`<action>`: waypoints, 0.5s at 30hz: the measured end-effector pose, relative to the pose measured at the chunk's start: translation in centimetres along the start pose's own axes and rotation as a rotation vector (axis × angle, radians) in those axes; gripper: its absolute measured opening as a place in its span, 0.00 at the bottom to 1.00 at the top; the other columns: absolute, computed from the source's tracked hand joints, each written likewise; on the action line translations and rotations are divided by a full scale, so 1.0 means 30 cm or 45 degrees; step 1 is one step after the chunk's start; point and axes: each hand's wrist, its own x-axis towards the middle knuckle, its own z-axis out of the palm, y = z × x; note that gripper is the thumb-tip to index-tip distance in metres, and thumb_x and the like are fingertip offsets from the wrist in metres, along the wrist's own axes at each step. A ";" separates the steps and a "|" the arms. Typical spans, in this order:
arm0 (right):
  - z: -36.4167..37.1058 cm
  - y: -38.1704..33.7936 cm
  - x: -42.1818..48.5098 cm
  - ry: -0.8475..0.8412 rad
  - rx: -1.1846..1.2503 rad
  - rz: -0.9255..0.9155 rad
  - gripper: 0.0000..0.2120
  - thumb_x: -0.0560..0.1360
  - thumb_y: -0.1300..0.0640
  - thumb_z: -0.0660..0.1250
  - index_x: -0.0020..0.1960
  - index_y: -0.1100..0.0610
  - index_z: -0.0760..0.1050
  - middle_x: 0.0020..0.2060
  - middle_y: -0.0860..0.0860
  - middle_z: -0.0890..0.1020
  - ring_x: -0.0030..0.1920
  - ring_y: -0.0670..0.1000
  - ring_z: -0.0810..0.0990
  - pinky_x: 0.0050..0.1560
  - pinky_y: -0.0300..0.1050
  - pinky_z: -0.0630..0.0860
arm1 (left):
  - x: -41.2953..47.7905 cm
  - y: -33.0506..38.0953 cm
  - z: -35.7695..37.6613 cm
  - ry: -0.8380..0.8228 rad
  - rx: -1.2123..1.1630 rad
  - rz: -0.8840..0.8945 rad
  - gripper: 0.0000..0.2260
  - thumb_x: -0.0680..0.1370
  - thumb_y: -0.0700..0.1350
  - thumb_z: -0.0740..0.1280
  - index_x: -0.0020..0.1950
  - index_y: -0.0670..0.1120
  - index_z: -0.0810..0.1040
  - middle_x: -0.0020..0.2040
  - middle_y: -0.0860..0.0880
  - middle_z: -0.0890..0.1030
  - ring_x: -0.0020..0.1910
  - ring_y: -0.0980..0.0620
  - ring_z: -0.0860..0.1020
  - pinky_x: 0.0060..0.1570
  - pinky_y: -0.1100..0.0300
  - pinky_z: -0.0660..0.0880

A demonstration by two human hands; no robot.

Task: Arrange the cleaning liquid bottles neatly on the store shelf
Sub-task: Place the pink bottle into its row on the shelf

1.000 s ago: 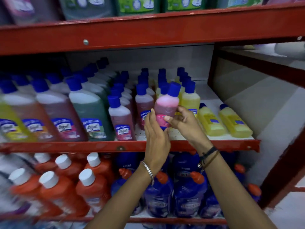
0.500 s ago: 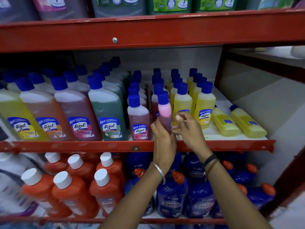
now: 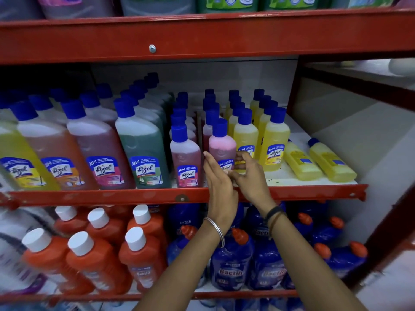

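A small pink cleaning bottle point(image 3: 222, 147) with a blue cap stands upright at the front of the middle shelf point(image 3: 89, 195). It sits between a small dark-red bottle point(image 3: 185, 158) and a row of small yellow bottles point(image 3: 246, 135). My right hand point(image 3: 251, 178) pinches its lower label from the right. My left hand point(image 3: 219, 187) is held flat with fingers straight along its left side, in the gap beside the dark-red bottle. Two yellow bottles point(image 3: 301, 162) point(image 3: 332, 162) lie on their sides at the shelf's right end.
Large blue-capped bottles point(image 3: 143, 149) in yellow, orange, pink and green fill the shelf's left part. The red beam point(image 3: 202, 34) of the upper shelf hangs close above. Orange bottles point(image 3: 94, 261) and blue bottles point(image 3: 231, 265) crowd the lower shelf. A red post point(image 3: 294, 86) bounds the right side.
The pink bottle went from tilted and lifted in both hands to standing upright, label forward, in the front row. My left hand has flattened beside it. The view shifted left.
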 end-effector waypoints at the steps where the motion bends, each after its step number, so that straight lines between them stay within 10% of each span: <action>1: 0.009 0.000 -0.006 0.040 -0.027 -0.020 0.19 0.68 0.61 0.73 0.56 0.58 0.72 0.51 0.50 0.80 0.47 0.49 0.80 0.46 0.38 0.77 | -0.006 0.001 0.003 0.019 0.015 0.010 0.39 0.74 0.29 0.61 0.73 0.40 0.36 0.75 0.36 0.50 0.74 0.41 0.56 0.73 0.52 0.58; 9: -0.055 0.013 -0.036 -0.027 0.087 -0.057 0.15 0.73 0.59 0.68 0.59 0.58 0.74 0.50 0.49 0.81 0.48 0.46 0.80 0.43 0.24 0.73 | -0.072 0.023 0.023 0.078 0.050 0.126 0.37 0.72 0.27 0.60 0.75 0.39 0.43 0.76 0.39 0.39 0.76 0.47 0.43 0.71 0.71 0.46; 15: -0.339 0.084 0.007 0.362 -0.055 -0.078 0.07 0.76 0.60 0.64 0.53 0.57 0.75 0.45 0.50 0.81 0.43 0.45 0.80 0.43 0.32 0.74 | -0.061 0.177 0.103 -0.069 -0.001 0.462 0.21 0.75 0.30 0.58 0.68 0.40 0.64 0.72 0.41 0.60 0.74 0.48 0.58 0.73 0.58 0.59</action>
